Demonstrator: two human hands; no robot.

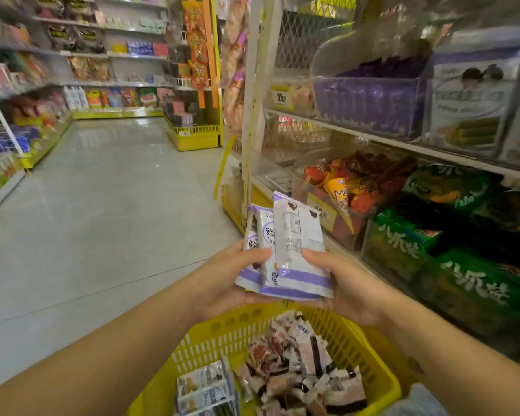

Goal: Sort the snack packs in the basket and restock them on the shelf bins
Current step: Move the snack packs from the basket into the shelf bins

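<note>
The shelf [373, 136] stands on the person's right, its bin [475, 94] of white-and-purple packs up and right of the yellow basket [370, 349]. Over the basket, the snack packs [294, 253] stand upright, gripped by curled fingers [257, 254] of the left hand [222, 283] and right hand [348, 283]; the right is nearer the bin.

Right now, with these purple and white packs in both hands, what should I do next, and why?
Probably lift the packs to the upper right bin: its white-and-purple packaging looks alike. Your left hand and right hand hold them above the basket.
</note>
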